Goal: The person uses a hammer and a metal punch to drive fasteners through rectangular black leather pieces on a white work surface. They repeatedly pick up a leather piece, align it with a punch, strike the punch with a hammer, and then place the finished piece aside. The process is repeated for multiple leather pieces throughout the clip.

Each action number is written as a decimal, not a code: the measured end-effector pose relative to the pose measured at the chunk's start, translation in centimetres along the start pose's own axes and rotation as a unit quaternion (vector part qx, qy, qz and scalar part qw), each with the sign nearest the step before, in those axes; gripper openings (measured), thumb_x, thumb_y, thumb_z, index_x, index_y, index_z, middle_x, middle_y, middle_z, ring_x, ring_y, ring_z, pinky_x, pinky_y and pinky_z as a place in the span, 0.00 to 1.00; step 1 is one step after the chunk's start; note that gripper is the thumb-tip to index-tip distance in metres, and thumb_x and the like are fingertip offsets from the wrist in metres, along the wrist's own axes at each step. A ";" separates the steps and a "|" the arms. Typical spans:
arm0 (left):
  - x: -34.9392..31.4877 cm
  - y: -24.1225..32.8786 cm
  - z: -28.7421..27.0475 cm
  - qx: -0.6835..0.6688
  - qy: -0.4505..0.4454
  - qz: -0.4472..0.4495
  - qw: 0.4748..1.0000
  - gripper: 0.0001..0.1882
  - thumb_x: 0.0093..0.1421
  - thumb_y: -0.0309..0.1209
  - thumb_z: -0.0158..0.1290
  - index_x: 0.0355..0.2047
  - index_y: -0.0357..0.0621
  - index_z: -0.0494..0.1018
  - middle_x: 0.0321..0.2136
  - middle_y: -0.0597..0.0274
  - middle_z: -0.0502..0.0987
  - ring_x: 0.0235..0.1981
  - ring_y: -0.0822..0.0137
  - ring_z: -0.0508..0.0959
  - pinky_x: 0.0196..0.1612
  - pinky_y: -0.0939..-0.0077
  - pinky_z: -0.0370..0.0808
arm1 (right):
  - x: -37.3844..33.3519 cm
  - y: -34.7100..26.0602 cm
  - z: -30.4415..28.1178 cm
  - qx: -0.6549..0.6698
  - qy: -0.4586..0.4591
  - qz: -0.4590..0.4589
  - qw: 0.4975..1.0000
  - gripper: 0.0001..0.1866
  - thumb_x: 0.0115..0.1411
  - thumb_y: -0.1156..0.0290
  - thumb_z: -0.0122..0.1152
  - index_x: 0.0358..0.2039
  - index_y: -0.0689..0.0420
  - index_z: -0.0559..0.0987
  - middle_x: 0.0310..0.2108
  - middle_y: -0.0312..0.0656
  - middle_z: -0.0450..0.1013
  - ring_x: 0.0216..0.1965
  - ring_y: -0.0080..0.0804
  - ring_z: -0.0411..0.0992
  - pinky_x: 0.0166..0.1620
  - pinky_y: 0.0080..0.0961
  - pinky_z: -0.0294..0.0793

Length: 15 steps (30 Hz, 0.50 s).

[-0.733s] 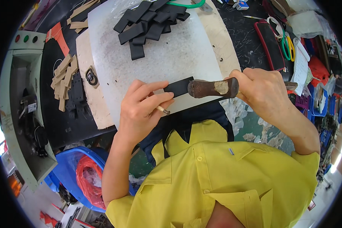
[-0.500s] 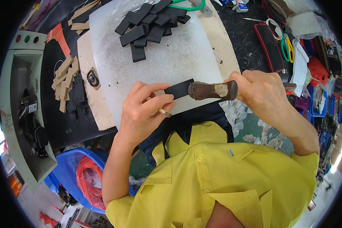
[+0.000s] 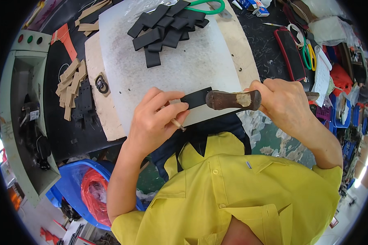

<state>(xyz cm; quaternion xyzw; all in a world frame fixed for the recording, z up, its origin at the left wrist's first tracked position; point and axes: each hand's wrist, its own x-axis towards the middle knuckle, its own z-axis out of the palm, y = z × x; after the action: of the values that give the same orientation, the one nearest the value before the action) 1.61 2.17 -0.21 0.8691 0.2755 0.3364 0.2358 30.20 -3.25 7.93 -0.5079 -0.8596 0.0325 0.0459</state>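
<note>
**Two-Handed Hold at the Near Side**

The left hand (image 3: pixel 155 116) is pinching the left end of a black strip (image 3: pixel 195 99) between its fingertips. It is also holding a thin stick (image 3: pixel 178 124) lower in the grip, an arrangement probably leaving the fingertips available for steadying the strip. The right hand (image 3: pixel 284 96) is gripping a hammer (image 3: pixel 233 100) by its handle, with the head pointing left.

The strip is extending right from the left fingertips, lying between the two hands. The hammer head is partly hiding its right end; contact between them cannot be told.

Underneath, a white sheet (image 3: pixel 151 81) is apparently serving as the work surface. At its far side, a black pile (image 3: pixel 169 30) is sitting well apart from the hammer, presumably for clearance. Farther left, tan pieces (image 3: pixel 71 87) are lying beyond the sheet.
</note>
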 end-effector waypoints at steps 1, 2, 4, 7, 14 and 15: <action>0.0 0.0 0.0 0.000 -0.002 -0.001 1.000 0.15 0.41 0.20 0.69 0.30 0.45 0.79 0.36 0.62 0.81 0.24 0.65 0.72 0.26 0.74 0.71 | 0.0 0.0 0.0 0.001 -0.001 0.000 1.000 0.11 0.51 0.70 0.65 0.33 0.51 0.71 0.18 0.36 0.65 0.20 0.34 0.72 0.18 0.31 0.67; 0.0 0.0 0.0 -0.001 -0.003 -0.002 1.000 0.15 0.40 0.19 0.68 0.30 0.45 0.79 0.36 0.62 0.81 0.24 0.65 0.72 0.26 0.74 0.71 | 0.0 0.0 0.0 0.002 -0.002 0.000 1.000 0.11 0.51 0.70 0.65 0.33 0.51 0.71 0.18 0.36 0.65 0.20 0.34 0.72 0.18 0.31 0.67; 0.0 -0.1 0.0 0.000 -0.003 -0.003 1.000 0.16 0.40 0.19 0.68 0.30 0.45 0.78 0.36 0.63 0.81 0.24 0.66 0.71 0.26 0.75 0.70 | 0.0 0.0 -0.1 0.002 -0.004 0.000 1.000 0.12 0.50 0.70 0.65 0.33 0.51 0.71 0.18 0.36 0.65 0.20 0.34 0.72 0.18 0.31 0.67; -0.1 -0.1 0.2 -0.001 0.002 -0.002 1.000 0.16 0.40 0.18 0.67 0.30 0.45 0.78 0.35 0.63 0.81 0.24 0.66 0.71 0.26 0.75 0.70 | 0.1 0.0 -0.3 0.000 -0.016 0.000 1.000 0.12 0.50 0.70 0.66 0.33 0.51 0.71 0.18 0.35 0.65 0.20 0.34 0.72 0.18 0.31 0.67; 0.2 0.2 -0.1 -0.004 -0.006 -0.018 1.000 0.11 0.43 0.20 0.67 0.28 0.43 0.79 0.34 0.64 0.79 0.25 0.66 0.72 0.27 0.72 0.72 | 1.4 -1.1 0.2 0.017 -0.001 -0.015 1.000 0.10 0.52 0.71 0.63 0.33 0.51 0.70 0.19 0.36 0.66 0.19 0.35 0.72 0.17 0.31 0.67; 0.2 0.3 -0.3 -0.002 -0.011 -0.020 1.000 0.11 0.43 0.20 0.68 0.28 0.44 0.79 0.34 0.64 0.79 0.25 0.66 0.72 0.27 0.72 0.72 | 1.5 -1.3 0.3 0.011 -0.011 -0.018 1.000 0.09 0.53 0.72 0.61 0.33 0.51 0.70 0.19 0.36 0.66 0.19 0.35 0.72 0.17 0.31 0.67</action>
<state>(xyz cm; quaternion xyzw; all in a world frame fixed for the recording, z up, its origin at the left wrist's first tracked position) 1.65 2.15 0.23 0.8665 0.2896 0.3226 0.2473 28.33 -2.55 7.83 -0.4912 -0.8688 0.0465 0.0423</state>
